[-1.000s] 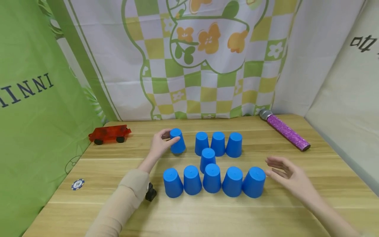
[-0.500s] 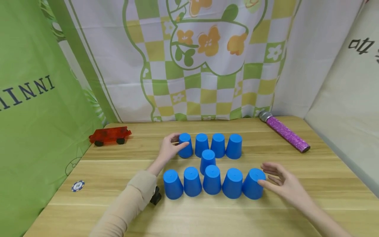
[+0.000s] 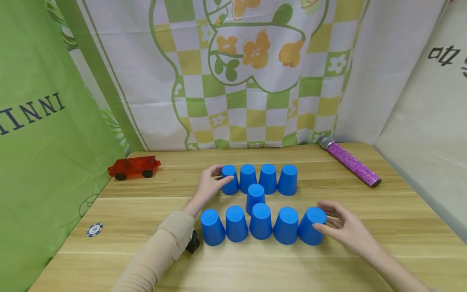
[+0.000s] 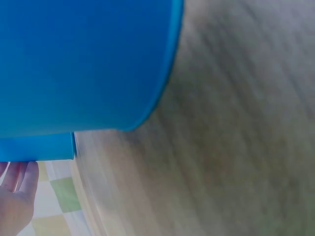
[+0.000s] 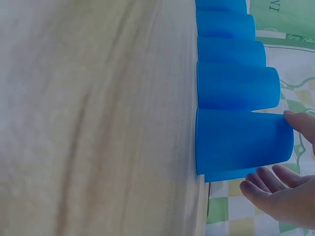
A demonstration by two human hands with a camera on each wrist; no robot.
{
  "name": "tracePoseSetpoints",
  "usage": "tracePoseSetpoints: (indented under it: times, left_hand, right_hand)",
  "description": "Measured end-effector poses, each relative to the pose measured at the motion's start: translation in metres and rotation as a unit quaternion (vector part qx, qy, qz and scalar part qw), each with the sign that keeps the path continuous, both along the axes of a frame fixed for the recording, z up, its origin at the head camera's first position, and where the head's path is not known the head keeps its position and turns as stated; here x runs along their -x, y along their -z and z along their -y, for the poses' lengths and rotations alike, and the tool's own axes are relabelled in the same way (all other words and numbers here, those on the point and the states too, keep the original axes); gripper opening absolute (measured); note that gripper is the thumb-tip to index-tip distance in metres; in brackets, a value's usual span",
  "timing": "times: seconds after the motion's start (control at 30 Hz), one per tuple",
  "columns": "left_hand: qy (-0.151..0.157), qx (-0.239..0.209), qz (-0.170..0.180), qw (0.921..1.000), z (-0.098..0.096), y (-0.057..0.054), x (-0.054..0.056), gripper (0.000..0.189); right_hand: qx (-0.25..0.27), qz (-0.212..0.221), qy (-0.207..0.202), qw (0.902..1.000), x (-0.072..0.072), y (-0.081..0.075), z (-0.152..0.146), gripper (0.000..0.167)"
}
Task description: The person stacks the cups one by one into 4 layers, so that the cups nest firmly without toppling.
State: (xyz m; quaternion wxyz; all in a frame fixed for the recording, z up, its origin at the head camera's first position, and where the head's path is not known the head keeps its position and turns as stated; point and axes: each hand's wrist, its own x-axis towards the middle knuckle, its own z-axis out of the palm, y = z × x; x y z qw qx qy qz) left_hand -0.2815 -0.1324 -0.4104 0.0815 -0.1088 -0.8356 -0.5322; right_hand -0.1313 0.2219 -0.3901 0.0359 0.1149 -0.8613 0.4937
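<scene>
Several blue cups stand upside down on the table. At the left end of the back row, my left hand [image 3: 209, 182] holds a blue cup [image 3: 230, 184], thumb in front and fingers behind. My right hand [image 3: 346, 227] curves round the rightmost front cup [image 3: 310, 231]. Its thumb lies on the near side, the other fingers on the far side, as the right wrist view also shows. One middle cup [image 3: 255, 194] sits between the two rows. A cup wall [image 4: 74, 64] fills much of the left wrist view, where the left fingers on it are out of sight.
A red toy car [image 3: 134, 167] stands at back left and a poker chip [image 3: 95, 229] at left. One small black object [image 3: 193, 242] lies partly behind the left sleeve. At back right rests a purple glittery microphone [image 3: 350, 162]. A patterned curtain [image 3: 255, 109] hangs behind the table.
My left hand has slid its cup rightward, up to the other back-row cups. My right hand has come in from the right, round the rightmost front cup, which has stayed in place.
</scene>
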Motion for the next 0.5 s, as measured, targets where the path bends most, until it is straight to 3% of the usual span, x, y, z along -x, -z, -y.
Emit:
tracePoseSetpoints:
  times: [0.5]
  left_hand:
    - [0.002, 0.022, 0.010, 0.9997, 0.0041, 0.0010, -0.0009, 0.047]
  right_hand:
    - [-0.020, 0.016, 0.003, 0.9997, -0.0016, 0.0009, -0.0014, 0.053]
